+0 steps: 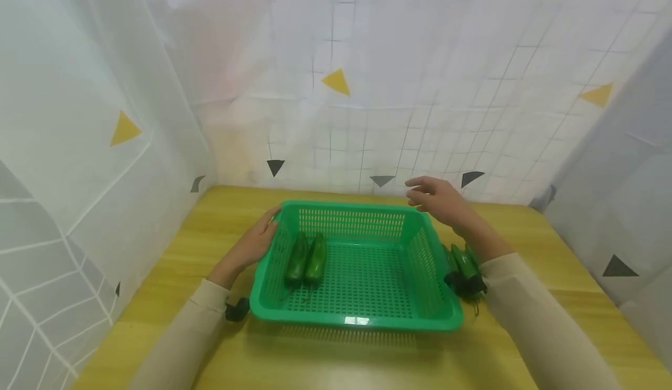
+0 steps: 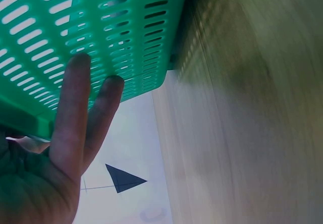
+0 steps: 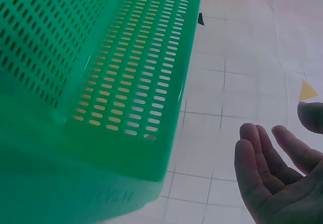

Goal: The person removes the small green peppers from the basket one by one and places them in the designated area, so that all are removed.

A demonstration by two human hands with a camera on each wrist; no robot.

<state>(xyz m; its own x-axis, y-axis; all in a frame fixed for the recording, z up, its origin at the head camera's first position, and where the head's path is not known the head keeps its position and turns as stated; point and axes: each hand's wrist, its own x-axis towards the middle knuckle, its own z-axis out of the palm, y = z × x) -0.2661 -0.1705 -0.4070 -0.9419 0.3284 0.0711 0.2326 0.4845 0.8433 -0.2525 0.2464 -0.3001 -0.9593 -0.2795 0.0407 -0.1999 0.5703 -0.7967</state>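
Observation:
A green plastic basket [image 1: 357, 322] with slotted walls sits on the table, and two long green peppers [image 1: 315, 262] lie side by side in its left part. My left hand [image 1: 257, 239] grips the basket's left rim near the back corner. In the left wrist view, two of its fingers [image 2: 73, 113] lie along the outside of the slotted wall, apart from each other. Above the back right corner, my right hand [image 1: 433, 199] hovers with loosely bent fingers and holds nothing. The right wrist view shows that hand [image 3: 282, 178] apart from the basket's edge [image 3: 179, 108].
More green peppers [image 1: 463, 260] lie on the wooden table [image 1: 173, 279] right of the basket, partly hidden by the right forearm and its black wrist camera. A pale sheet [image 1: 294, 127] printed with lines and triangles hangs behind the table and at both sides.

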